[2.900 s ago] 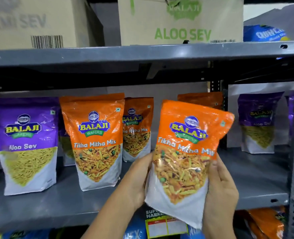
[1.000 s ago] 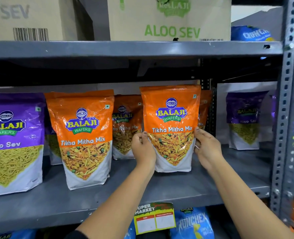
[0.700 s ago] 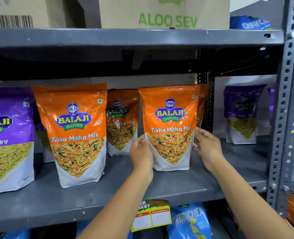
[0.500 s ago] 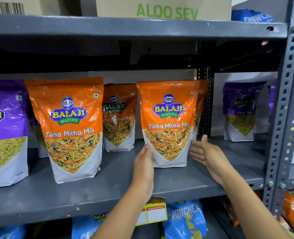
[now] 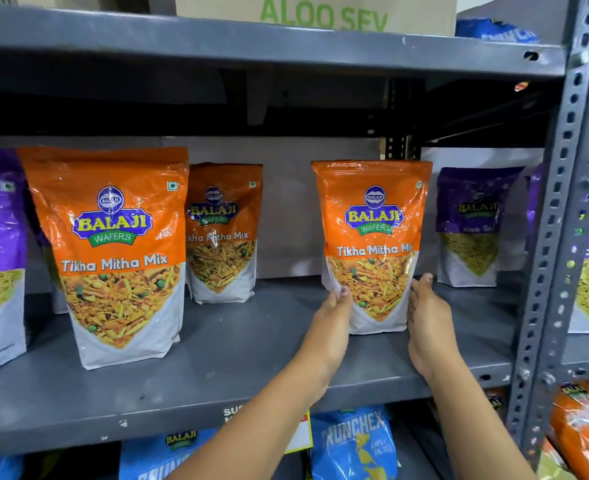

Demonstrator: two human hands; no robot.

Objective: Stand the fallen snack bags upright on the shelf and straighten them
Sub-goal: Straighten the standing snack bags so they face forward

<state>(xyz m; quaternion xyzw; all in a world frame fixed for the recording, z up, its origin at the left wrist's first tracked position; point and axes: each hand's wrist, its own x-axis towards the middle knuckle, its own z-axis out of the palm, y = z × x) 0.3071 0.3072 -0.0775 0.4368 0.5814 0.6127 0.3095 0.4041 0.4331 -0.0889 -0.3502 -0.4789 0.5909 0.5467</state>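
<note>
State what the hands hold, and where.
Orange Tikha Mitha Mix bag: left hand pinches its lower left edge; right hand presses flat against the lower right edge.

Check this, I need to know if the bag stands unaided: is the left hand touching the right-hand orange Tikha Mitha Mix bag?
Touching. The head view shows the left hand pinching the lower left edge of the orange bag.

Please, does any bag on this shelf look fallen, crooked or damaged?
Nothing looks fallen or torn. Only the orange row is uneven: the left orange bag stands near the front of the shelf, the middle orange bag far back, and the right orange bag in between.
</note>
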